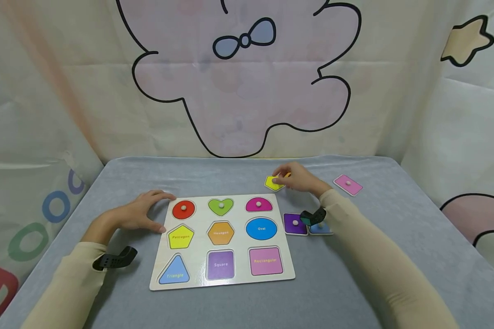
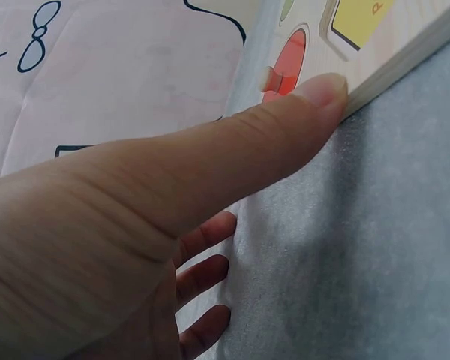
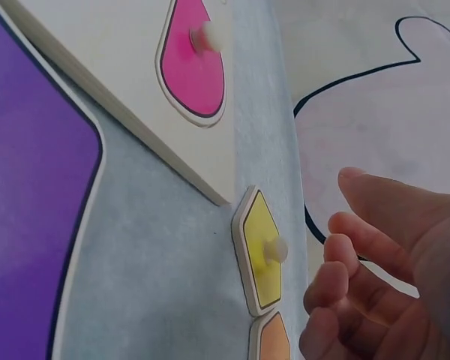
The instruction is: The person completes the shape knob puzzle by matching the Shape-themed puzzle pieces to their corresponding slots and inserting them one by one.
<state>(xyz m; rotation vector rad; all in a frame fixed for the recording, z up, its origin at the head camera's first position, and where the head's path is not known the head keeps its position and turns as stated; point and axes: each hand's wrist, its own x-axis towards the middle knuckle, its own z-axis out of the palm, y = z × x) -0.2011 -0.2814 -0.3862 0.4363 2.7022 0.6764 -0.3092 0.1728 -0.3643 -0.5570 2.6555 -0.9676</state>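
A white shape puzzle board [image 1: 240, 201] lies on the table, with a red circle [image 1: 183, 209], a green heart [image 1: 221, 207] and a magenta half-circle [image 1: 259, 204] set in its top row, each with a knob. My left hand [image 1: 137, 211] is at the board's left edge; the thumb [image 2: 315, 97] touches that edge and the other fingers are spread. Just beyond the board's far right corner lies a knobbed yellow pentagon piece [image 3: 264, 255], touching an orange piece [image 3: 274, 341]. My right hand [image 1: 297, 177] hovers by the pentagon with loosely bent fingers, holding nothing.
Right of the board lie a purple square piece [image 1: 293, 225] and a blue piece [image 1: 322, 229], partly hidden by the right wrist strap. Farther back is a pink rectangle piece [image 1: 347, 184]. A printed curtain [image 1: 238, 109] hangs behind the grey-covered table [image 1: 214, 308].
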